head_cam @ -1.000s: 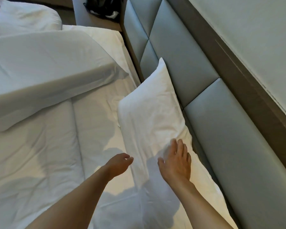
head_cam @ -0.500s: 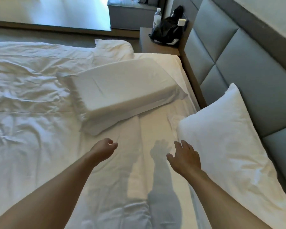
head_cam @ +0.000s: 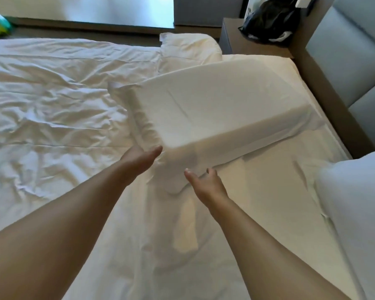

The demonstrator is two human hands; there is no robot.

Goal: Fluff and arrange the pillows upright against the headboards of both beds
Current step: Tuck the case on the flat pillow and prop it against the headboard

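A flat, blocky white pillow (head_cam: 214,109) lies across the middle of the bed, away from the grey padded headboard (head_cam: 355,68). My left hand (head_cam: 139,158) is open and touches the pillow's near left corner. My right hand (head_cam: 204,182) is open with its fingertips at the pillow's near edge, palm up. A second white pillow (head_cam: 359,204) stands against the headboard at the right edge. A third pillow (head_cam: 191,47) lies at the bed's far side, partly hidden behind the flat one.
The crumpled white duvet (head_cam: 48,100) covers the left of the bed. Beyond the bed stands a brown nightstand (head_cam: 232,37) with a black bag (head_cam: 268,22) on it. A floor strip and a window ledge run along the top.
The view swung left from the pillow at the headboard. Both hands left that pillow and reached forward to the flat pillow's near edge.
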